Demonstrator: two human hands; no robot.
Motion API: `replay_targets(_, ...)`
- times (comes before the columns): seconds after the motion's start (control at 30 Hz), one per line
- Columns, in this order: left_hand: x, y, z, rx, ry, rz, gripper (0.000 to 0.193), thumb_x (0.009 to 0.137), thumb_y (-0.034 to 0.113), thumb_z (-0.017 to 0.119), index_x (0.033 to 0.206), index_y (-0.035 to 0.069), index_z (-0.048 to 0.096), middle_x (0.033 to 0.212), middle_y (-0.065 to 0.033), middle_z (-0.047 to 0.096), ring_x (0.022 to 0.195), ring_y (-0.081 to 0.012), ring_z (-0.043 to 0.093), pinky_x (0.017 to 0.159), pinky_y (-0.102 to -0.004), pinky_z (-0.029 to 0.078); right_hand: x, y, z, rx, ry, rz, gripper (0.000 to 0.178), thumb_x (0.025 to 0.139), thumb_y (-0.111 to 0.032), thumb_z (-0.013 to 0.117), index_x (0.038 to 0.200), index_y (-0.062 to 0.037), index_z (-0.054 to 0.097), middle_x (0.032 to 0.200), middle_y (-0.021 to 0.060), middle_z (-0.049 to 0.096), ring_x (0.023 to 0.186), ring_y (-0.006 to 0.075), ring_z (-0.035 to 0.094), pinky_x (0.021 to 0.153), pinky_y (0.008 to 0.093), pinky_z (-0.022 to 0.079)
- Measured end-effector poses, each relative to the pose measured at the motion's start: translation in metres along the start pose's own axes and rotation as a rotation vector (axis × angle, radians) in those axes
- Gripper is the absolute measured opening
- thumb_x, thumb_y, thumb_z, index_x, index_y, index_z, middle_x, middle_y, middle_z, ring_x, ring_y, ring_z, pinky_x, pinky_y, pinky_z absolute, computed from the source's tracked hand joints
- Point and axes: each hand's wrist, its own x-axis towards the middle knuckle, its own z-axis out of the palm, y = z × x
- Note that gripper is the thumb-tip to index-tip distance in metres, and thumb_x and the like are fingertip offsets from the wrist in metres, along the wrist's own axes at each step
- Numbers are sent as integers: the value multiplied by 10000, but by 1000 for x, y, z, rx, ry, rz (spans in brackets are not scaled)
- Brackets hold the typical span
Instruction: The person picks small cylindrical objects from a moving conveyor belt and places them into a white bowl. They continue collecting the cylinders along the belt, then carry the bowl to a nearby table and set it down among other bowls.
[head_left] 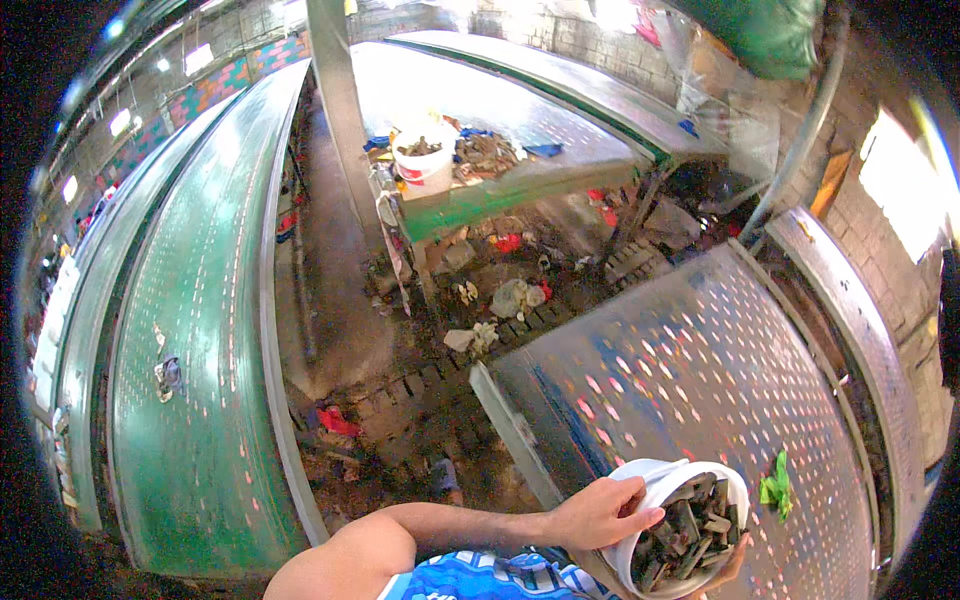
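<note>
At the lower right, a white plastic bucket (652,478) is tilted so its mouth faces up and right. Dark brown and grey broken pieces (688,532) fill it; their material is hard to tell. My left hand (606,513) grips the bucket's left side, the thumb lying along the rim. Around the lower right of the bucket curl the fingers of my right hand (736,568), the rest of it hidden behind the bucket. Beneath lies a long dark table (600,340) with rows of pale and pink spots. A crumpled green scrap (775,486) rests on it, right of the bucket.
Another white bucket (425,172) with brown pieces stands beside a debris heap (486,156) on the far table's end. A long green table (200,430) runs along the left. Rags and rubble litter the floor (345,250) between tables. A metal post (340,110) rises ahead.
</note>
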Motion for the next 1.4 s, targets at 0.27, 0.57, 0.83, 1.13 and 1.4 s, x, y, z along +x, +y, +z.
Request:
replay_targets(0.27, -47, -30, -222, 79, 290, 18, 546, 990, 552, 703, 878, 23, 626, 742, -180, 661, 675, -321, 682, 616, -463, 514, 27, 147, 196, 47, -34, 54, 619, 1067, -498, 492, 1447, -22, 602, 1405, 203, 653, 1204, 337, 678, 1037, 502, 578)
replay_targets(0.57, -61, -57, -425, -4, 475, -63, 511, 979, 462, 757, 803, 14, 587, 638, -134, 630, 569, -234, 624, 541, -399, 491, 107, 261, 382, 49, -255, 244, 538, 1073, -458, 490, 1346, -29, 667, 1297, 173, 713, 1158, 299, 699, 990, 454, 601)
replay_targets(0.83, 12, -72, -577, 171, 473, -126, 518, 976, 448, 758, 783, 0, 585, 636, -172, 619, 557, -247, 633, 534, -418, 483, 193, 353, 496, 92, -142, 274, 527, 1097, -420, 482, 1312, 13, 693, 1223, 169, 755, 1089, 316, 734, 1003, 474, 592)
replay_targets(1.13, 138, -82, -647, 137, 175, -42, 500, 963, 432, 733, 755, -1, 593, 664, -198, 615, 611, -356, 638, 568, -471, 466, 235, 340, 528, 206, -31, 149, 586, 1094, -437, 459, 1445, 12, 594, 1387, 217, 675, 1206, 379, 688, 1068, 514, 559)
replay_targets(1.4, 276, -143, -637, 39, 64, -57, 412, 961, 357, 750, 802, 8, 600, 639, -88, 572, 612, -118, 524, 547, -373, 437, 310, 333, 514, 193, 198, 27, 692, 1056, -531, 459, 1465, 18, 565, 1383, 219, 667, 1236, 405, 657, 1101, 561, 508)
